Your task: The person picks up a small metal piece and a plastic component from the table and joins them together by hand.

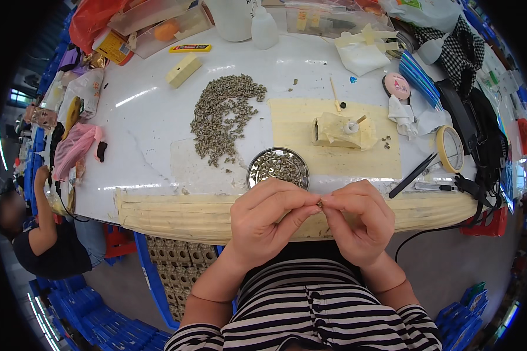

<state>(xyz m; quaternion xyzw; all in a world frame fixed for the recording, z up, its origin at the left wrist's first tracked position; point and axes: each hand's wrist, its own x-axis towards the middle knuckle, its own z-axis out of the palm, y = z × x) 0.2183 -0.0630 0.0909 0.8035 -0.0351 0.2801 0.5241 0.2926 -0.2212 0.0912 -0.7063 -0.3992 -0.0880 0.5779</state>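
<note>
My left hand [267, 217] and my right hand [362, 217] meet at their fingertips above the padded front edge of the table. Pinched between them is a tiny metallic part [320, 204], mostly covered by the fingers. Just beyond my left hand stands a round metal dish [250, 174] holding many small grey-brown metal parts [280, 166]. A large loose pile of similar parts [216, 111] spreads over the white tabletop, further off and to the left. Right of the dish, a tape-wrapped block [339, 132] carries a small white pot with a stick in it.
Tweezers [413, 175], a tape roll [450, 148] and a craft knife [435, 186] lie at the right. A cream block [183, 71] and a white bottle [264, 29] are at the back. Below the table is a blue crate [152, 281] of parts. Another person [47, 240] sits at the left.
</note>
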